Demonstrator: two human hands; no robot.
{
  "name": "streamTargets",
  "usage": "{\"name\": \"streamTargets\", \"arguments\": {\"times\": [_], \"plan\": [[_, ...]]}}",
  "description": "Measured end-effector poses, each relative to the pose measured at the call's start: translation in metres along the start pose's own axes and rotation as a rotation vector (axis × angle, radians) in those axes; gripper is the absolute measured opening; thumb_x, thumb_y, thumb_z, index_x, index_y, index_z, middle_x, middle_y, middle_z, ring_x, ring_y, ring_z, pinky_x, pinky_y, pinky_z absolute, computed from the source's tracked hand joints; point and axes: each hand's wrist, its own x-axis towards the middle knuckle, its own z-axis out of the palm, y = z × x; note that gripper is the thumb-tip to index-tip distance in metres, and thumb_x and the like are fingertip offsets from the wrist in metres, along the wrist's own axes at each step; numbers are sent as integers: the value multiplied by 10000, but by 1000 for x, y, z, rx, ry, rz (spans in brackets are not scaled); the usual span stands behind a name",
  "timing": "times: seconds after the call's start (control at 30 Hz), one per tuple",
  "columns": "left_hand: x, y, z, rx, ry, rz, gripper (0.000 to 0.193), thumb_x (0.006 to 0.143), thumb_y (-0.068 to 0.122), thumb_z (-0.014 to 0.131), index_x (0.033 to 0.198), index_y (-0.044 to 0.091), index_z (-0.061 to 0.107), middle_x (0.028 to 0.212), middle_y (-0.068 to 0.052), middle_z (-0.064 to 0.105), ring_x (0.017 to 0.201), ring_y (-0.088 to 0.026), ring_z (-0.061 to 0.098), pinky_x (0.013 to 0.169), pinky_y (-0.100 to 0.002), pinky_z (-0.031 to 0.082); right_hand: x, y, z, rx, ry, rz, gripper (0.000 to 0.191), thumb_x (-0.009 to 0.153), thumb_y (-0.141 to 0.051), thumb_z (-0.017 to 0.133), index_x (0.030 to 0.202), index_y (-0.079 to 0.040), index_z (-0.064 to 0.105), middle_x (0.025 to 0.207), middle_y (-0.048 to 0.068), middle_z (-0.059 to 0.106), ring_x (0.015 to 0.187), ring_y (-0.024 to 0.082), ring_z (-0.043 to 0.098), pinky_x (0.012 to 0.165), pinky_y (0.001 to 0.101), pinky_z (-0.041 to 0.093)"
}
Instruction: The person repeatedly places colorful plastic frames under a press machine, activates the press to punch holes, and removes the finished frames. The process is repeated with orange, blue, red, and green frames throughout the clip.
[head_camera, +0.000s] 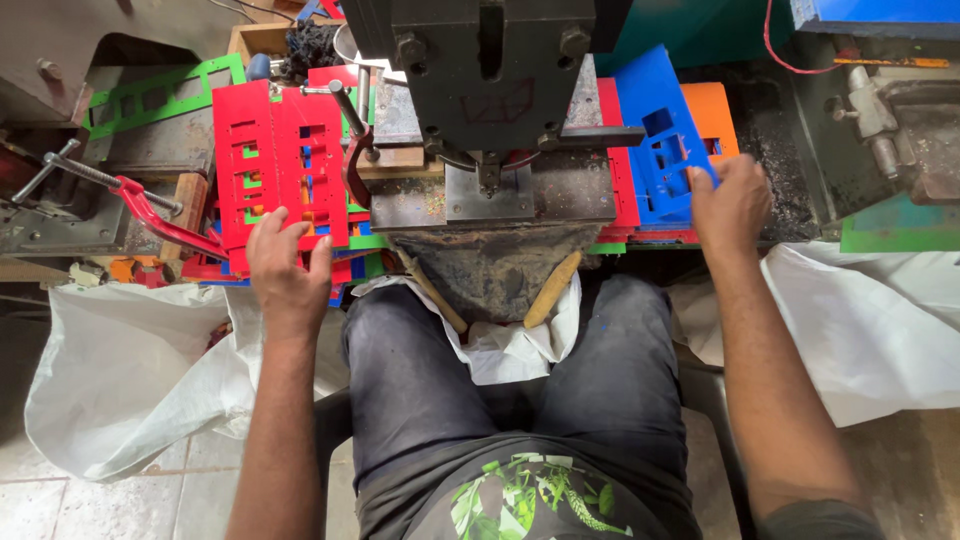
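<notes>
Head view: left hand (287, 275) rests flat, fingers open, on the red punched panel (280, 165) at frame left; right hand (730, 205) grips the blue panel (655, 140) at upper right.

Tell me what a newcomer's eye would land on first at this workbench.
First, the dark grey metal press looming at top centre, above the seated person's knees. Next, the bright plastic cut-out panels on either side: a red punched plastic sheet on a stack at left, under the left hand, and a blue punched plastic sheet at right, gripped by the right hand. White sacks hang open at both sides below the bench.
</notes>
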Motion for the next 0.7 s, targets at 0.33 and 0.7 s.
{"name": "streamTargets", "arguments": {"times": [0.33,0.7], "plan": [[-25,126,-19,-653,-108,-188,120,963,88,753,1067,27,755,931,-60,757,801,-88,682,731,-234,551,32,111,-55,1224,248,497,83,1107,2,729,1063,41,670,921,132,721,720,177,690,595,276,548],[1,258,67,-1252,-524,-577,256,1010,177,619,1099,-60,652,847,-91,736,679,-130,701,552,-254,540,10,67,-77,1432,-300,413,117,1058,-53,756,1093,45,702,835,106,675,663,123,594,568,222,454]]}}
